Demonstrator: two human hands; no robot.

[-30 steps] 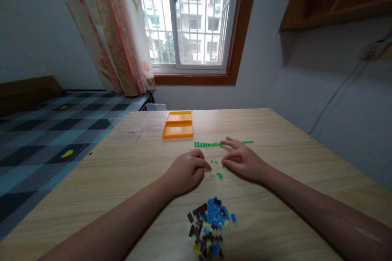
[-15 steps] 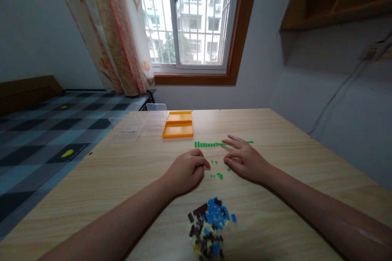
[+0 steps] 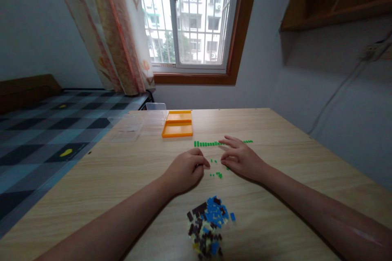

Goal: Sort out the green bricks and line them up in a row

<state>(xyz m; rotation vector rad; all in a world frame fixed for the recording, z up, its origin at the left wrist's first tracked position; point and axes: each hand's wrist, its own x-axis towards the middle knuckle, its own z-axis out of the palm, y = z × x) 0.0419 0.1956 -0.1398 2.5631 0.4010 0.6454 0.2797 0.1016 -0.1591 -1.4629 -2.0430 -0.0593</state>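
Observation:
On the wooden table (image 3: 128, 179) a row of small green bricks (image 3: 206, 144) runs left to right, partly hidden by my right hand (image 3: 243, 159). That hand lies flat with fingers stretched toward the row, index tip touching it. My left hand (image 3: 185, 171) rests on the table as a loose fist, thumb against the fingertips; whether it holds anything is hidden. A few loose green bricks (image 3: 218, 174) lie between the two hands. Nearer to me sits a pile of blue, dark brown and yellow bricks (image 3: 208, 224).
An orange tray (image 3: 178, 124) and a clear plastic box with its lid (image 3: 137, 124) stand at the table's far left. A bed with a checked cover (image 3: 45, 130) is to the left. The window, a curtain and the wall lie behind.
My right hand has shifted slightly along the green row. The left hand has stayed put. The view has tipped a little.

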